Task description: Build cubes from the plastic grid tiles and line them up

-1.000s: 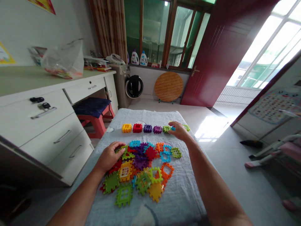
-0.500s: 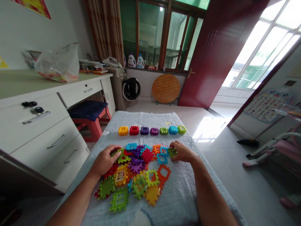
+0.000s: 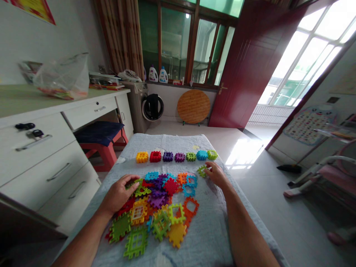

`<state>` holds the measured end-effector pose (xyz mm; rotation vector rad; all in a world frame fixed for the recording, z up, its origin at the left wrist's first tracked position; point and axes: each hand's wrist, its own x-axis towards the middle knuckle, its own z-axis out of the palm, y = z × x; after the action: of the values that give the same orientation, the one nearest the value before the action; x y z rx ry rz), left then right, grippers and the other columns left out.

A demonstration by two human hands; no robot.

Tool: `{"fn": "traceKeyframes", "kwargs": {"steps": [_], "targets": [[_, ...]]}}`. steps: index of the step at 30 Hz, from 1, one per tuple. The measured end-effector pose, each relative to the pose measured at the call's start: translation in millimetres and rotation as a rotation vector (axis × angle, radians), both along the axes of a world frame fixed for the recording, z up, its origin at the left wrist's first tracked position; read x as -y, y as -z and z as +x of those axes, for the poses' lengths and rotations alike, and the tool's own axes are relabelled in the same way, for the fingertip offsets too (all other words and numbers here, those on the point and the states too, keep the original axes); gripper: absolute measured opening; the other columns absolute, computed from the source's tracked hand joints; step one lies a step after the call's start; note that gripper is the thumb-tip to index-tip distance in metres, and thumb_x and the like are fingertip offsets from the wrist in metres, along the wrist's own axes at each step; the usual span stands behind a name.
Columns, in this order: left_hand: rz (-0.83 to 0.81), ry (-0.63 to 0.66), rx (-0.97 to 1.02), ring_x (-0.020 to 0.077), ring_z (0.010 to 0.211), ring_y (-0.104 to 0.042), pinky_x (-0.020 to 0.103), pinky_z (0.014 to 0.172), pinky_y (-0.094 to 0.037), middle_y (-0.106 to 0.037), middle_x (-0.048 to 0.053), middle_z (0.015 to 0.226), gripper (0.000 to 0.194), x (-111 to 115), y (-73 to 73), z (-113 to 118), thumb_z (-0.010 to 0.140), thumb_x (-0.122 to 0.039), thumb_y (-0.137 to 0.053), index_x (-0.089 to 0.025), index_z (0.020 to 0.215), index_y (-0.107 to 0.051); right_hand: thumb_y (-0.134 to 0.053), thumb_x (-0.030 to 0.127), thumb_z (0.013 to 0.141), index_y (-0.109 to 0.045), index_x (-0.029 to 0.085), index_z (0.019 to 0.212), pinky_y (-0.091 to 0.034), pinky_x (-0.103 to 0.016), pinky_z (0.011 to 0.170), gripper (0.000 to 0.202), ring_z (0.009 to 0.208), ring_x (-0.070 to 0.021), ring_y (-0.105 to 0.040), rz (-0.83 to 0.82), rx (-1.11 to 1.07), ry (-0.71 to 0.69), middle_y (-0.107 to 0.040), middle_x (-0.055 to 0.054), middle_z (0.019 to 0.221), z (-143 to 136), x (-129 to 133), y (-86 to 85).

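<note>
On the cloth [image 3: 213, 222], the right hand [image 3: 218, 176] pinches a green piece [image 3: 201, 171] beyond the pile [image 3: 158, 200] (avoiding snags, I'd guess), the left hand [image 3: 119, 194], loosely spread, perhaps steadying the pile's edge.

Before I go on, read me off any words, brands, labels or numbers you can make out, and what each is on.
None can be read.
White bottles on the sill: labels too small.
Small red box: print too small.
Chart on the right-hand wall: marks too small and blurred.
Red and yellow poster: cut off, no legible words.
Plastic toy pieces: no lettering that I can make out.
</note>
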<state>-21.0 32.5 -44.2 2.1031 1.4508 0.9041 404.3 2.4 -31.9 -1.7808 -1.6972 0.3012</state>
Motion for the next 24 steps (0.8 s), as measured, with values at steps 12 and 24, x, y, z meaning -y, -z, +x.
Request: {"fn": "traceKeyframes", "kwargs": {"steps": [12,24], "targets": [[0.008,-0.007,-0.021,0.0224,0.096,-0.064,0.033,0.09,-0.049,-0.069,0.006,0.102,0.037,0.9,-2.7,0.1,0.078,-0.05,-0.055,-0.021,0.098,-0.065,-0.066,0.052,0.066,-0.062,0.017,0.093,-0.041,-0.034,0.077,0.045,0.088,-0.0253,-0.053,-0.174,0.326,0.206,-0.057,-0.01,0.094,-9.7,3.1,3.6],[-0.013,-0.03,-0.027,0.0227,0.098,-0.063,0.035,0.093,-0.046,-0.067,0.005,0.104,0.038,1.9,-6.2,2.3,0.078,-0.05,-0.053,-0.021,0.099,-0.065,-0.062,0.023,0.066,-0.056,0.022,0.118,-0.032,-0.035,0.086,0.052,0.103,-0.0252,-0.044,-0.006,0.363,-0.006,-0.056,-0.007,0.112,-39.8,-28.4,-43.5]]}}
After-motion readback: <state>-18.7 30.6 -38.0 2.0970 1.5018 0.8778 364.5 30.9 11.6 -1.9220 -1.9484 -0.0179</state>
